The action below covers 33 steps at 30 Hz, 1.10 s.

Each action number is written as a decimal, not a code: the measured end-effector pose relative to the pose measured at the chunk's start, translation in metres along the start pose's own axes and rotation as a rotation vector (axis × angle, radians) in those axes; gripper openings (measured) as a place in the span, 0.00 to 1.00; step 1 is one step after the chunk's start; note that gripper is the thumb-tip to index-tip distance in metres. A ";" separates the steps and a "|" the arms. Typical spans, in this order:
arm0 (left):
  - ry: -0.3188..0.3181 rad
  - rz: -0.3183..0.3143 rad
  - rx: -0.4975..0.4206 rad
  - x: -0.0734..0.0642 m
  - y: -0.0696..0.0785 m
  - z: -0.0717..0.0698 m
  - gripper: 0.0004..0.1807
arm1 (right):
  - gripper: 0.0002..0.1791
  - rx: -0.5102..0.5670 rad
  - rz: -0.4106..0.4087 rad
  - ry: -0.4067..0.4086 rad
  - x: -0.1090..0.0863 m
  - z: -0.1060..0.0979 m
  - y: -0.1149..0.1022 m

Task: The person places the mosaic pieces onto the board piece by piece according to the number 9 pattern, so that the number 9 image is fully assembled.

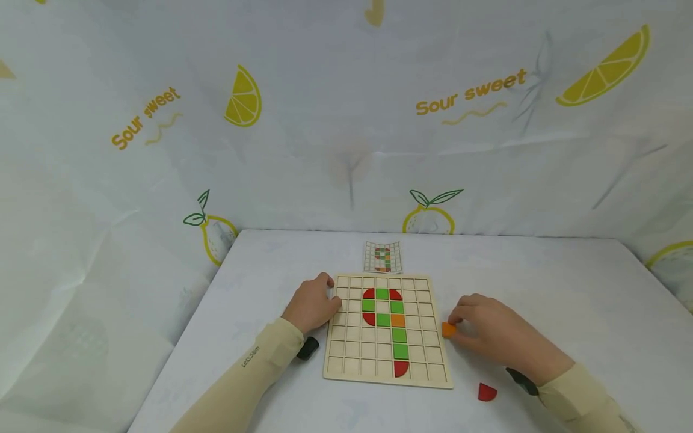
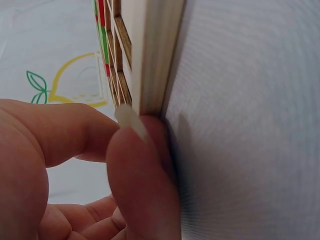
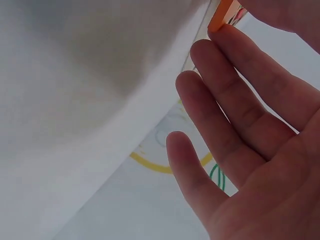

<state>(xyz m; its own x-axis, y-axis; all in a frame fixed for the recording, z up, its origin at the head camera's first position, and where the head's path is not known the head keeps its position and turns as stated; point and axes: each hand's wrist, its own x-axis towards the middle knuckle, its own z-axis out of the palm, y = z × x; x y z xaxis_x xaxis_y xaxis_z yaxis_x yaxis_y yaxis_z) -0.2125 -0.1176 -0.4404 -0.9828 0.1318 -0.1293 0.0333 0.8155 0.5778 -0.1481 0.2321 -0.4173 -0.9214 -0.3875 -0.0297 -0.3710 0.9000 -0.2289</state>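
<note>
A pale wooden grid board [image 1: 352,349] lies on the white table, with red, green and orange tiles set in it in the form of a 9. At the board's upper left edge, my left hand [image 1: 312,304] grips the rim with thumb and fingers; the left wrist view shows the thumb [image 2: 140,175] against the board's side [image 2: 155,60]. Just right of the board, my right hand [image 1: 489,328] pinches an orange square tile [image 1: 448,329] between thumb and index finger. In the right wrist view, the orange tile [image 3: 222,15] shows at the index fingertip, the other fingers extended.
A small pattern card [image 1: 382,257] showing a similar coloured figure lies behind the board. One red rounded tile [image 1: 487,392] lies on the table near my right wrist. A printed white sheet [image 1: 335,120] with lemon drawings hangs behind the table.
</note>
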 end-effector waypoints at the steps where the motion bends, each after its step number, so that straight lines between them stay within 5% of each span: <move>1: 0.001 0.000 0.000 0.000 0.000 0.000 0.22 | 0.09 0.003 -0.010 0.001 0.001 -0.001 -0.002; 28: -0.002 -0.005 -0.001 0.001 0.001 0.001 0.21 | 0.06 -0.011 -0.291 0.063 0.017 0.004 -0.066; 33: 0.000 -0.003 0.002 0.000 0.001 0.000 0.21 | 0.06 0.001 -0.281 0.029 0.017 0.010 -0.075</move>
<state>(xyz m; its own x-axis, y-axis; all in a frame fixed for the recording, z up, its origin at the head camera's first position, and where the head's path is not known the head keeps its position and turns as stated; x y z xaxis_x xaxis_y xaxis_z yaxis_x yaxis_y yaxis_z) -0.2128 -0.1169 -0.4401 -0.9828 0.1299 -0.1312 0.0312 0.8171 0.5756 -0.1353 0.1558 -0.4099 -0.7856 -0.6156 0.0627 -0.6120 0.7580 -0.2256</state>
